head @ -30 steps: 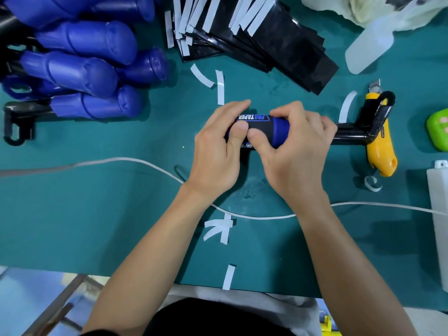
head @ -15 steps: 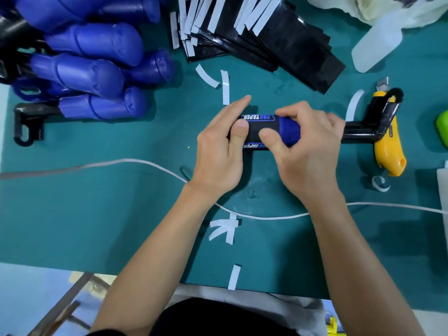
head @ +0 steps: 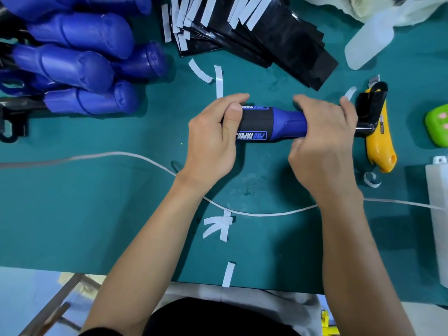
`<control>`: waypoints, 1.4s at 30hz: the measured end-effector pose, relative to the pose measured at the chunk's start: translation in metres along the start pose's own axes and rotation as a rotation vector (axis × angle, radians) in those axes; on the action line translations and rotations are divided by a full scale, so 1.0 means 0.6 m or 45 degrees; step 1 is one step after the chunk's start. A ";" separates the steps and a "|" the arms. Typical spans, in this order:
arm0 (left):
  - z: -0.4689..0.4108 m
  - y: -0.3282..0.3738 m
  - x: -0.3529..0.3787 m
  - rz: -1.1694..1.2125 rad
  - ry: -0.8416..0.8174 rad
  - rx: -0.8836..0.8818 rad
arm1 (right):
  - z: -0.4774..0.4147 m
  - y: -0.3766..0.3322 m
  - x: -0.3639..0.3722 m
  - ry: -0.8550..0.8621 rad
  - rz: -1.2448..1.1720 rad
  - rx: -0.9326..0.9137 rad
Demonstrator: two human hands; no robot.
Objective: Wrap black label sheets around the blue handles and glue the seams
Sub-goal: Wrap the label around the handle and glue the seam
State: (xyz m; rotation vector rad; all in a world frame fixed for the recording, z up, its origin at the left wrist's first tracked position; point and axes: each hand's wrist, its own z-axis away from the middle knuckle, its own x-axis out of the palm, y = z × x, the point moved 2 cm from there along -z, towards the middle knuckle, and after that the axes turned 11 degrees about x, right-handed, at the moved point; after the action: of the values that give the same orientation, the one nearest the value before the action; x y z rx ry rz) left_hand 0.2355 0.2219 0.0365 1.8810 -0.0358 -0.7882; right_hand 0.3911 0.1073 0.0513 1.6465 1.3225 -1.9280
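A blue handle (head: 287, 123) lies sideways at the middle of the green table, with a black label sheet (head: 255, 122) reading PRO TAPER wrapped round its left part. My left hand (head: 213, 139) grips the labelled end, its thumb pressing on the sheet. My right hand (head: 322, 141) curls round the handle's bare blue right part. The handle's black metal bracket (head: 368, 110) sticks out to the right. A stack of black label sheets (head: 254, 32) with white backing strips lies at the top middle. Several unwrapped blue handles (head: 80, 61) are piled at the top left.
A yellow utility knife (head: 380, 146) lies under the bracket at the right. A white cable (head: 116, 155) crosses the table. Peeled white strips (head: 218, 226) litter the surface. A translucent bottle (head: 368, 44), a green object (head: 438, 124) and a white container (head: 438, 214) stand at the right.
My right hand has slid right along the handle, off the label, baring more blue. My left thumb now presses the label's left end.
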 end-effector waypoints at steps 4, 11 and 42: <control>0.007 0.015 0.016 -0.198 -0.111 0.104 | -0.009 -0.007 0.010 0.041 0.006 -0.005; -0.009 0.005 0.013 0.002 -0.079 0.106 | -0.015 -0.006 0.011 0.021 0.017 0.021; -0.029 -0.021 -0.026 0.610 0.437 -0.476 | 0.010 -0.013 0.005 0.202 -0.043 -0.153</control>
State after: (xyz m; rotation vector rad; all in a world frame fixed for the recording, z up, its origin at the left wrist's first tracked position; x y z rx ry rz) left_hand 0.2289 0.2474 0.0380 1.5374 -0.1116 -0.1266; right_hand 0.3809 0.1078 0.0517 1.7582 1.5028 -1.7289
